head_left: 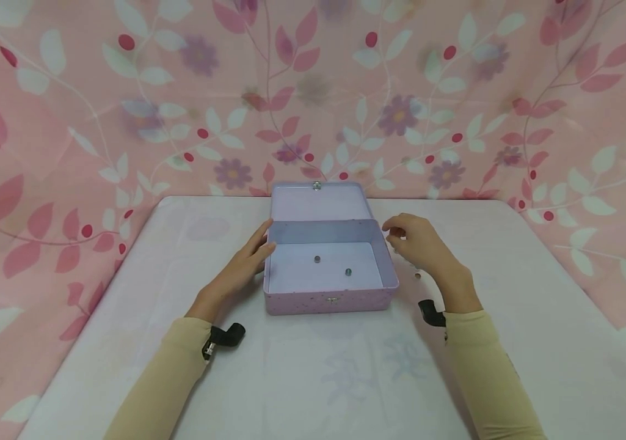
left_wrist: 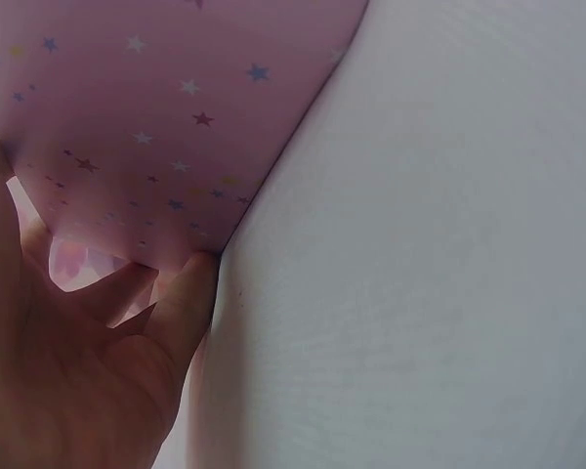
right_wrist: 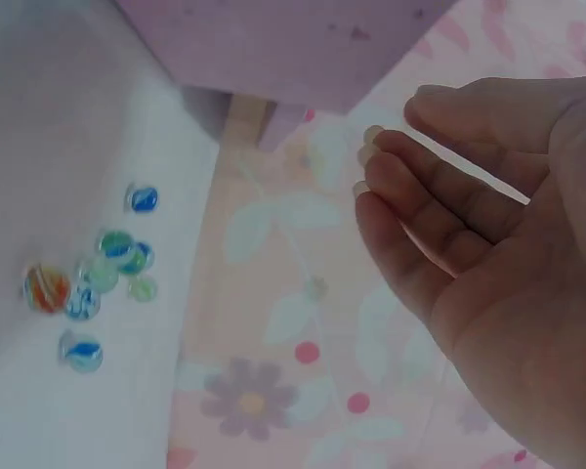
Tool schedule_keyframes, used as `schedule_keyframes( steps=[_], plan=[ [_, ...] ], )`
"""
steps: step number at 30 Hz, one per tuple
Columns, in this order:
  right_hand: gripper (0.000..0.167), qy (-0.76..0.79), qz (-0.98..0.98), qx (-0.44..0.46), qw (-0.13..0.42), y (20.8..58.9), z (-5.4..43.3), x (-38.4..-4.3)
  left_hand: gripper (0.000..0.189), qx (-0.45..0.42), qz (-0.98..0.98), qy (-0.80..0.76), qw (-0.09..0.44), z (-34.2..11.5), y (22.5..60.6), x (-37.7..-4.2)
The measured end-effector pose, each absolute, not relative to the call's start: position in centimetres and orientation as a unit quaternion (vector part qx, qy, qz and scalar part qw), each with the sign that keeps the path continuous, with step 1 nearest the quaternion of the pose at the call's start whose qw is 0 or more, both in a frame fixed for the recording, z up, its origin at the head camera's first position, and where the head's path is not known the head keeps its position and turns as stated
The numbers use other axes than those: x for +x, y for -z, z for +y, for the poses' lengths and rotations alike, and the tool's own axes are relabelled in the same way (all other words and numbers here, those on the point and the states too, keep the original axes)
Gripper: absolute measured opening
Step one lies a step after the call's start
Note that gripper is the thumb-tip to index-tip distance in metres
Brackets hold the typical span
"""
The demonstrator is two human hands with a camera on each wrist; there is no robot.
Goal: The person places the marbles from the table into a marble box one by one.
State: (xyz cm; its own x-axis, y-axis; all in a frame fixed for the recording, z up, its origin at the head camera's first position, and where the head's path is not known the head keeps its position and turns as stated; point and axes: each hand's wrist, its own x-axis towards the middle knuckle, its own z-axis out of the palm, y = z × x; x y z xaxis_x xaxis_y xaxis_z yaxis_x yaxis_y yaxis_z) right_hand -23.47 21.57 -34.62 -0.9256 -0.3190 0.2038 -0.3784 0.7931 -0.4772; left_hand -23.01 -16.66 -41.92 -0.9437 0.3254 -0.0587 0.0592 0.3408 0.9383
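Observation:
A lilac tin box [head_left: 326, 302], lid [head_left: 320, 203] tipped back, stands on the table. Two small marbles, one brownish [head_left: 317, 259] and one greenish [head_left: 348, 272], lie on its pale floor. My left hand [head_left: 243, 264] rests against the box's left side, fingers extended and thumb at the rim; the left wrist view shows fingertips touching the star-printed wall [left_wrist: 166, 137]. Just past the right rim is my right hand [head_left: 419, 244], raised with fingers loosely bent. In the right wrist view nothing shows between those fingers. Several glass marbles, including an orange one [right_wrist: 47, 288] and a blue-streaked one [right_wrist: 82, 352], lie on the table beside the box.
A pale cloth covers the table [head_left: 208, 391]. Behind it hangs a pink floral curtain [head_left: 313, 91] close to the table's back edge. A metal clasp [head_left: 332, 300] sits on the box front. Black wrist cameras [head_left: 227, 335] protrude from both sleeves.

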Motion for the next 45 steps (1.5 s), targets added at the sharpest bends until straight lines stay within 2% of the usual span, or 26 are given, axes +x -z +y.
schedule_keyframes(
  steps=[11, 22, 24, 31, 39, 45],
  plan=[
    [0.025, -0.229, -0.963, 0.144, 0.024, 35.7, 25.4, -24.5, 0.064, 0.125, 0.814, -0.553, 0.127, -16.2, 39.1, -21.3],
    [0.029, -0.211, -0.97, 0.113, -0.037, 36.7, 28.0, -25.0, 0.062, 0.122, 0.806, -0.567, 0.117, -16.6, 41.7, -22.7],
    [0.028, -0.208, -0.971, 0.109, -0.045, 36.8, 28.3, -25.0, 0.061, 0.121, 0.809, -0.564, 0.113, -16.7, 42.2, -22.9],
    [0.028, -0.202, -0.972, 0.095, -0.075, 37.2, 29.2, -24.8, 0.065, 0.118, 0.814, -0.553, 0.134, -16.2, 39.1, -21.2],
    [0.03, -0.204, -0.968, 0.072, -0.128, 37.7, 29.2, -24.5, 0.067, 0.118, 0.814, -0.553, 0.133, -16.3, 39.3, -21.3],
    [0.03, -0.201, -0.968, 0.062, -0.135, 38.0, 28.7, -24.6, 0.065, 0.118, 0.811, -0.558, 0.134, -16.3, 39.3, -21.3]
  ],
)
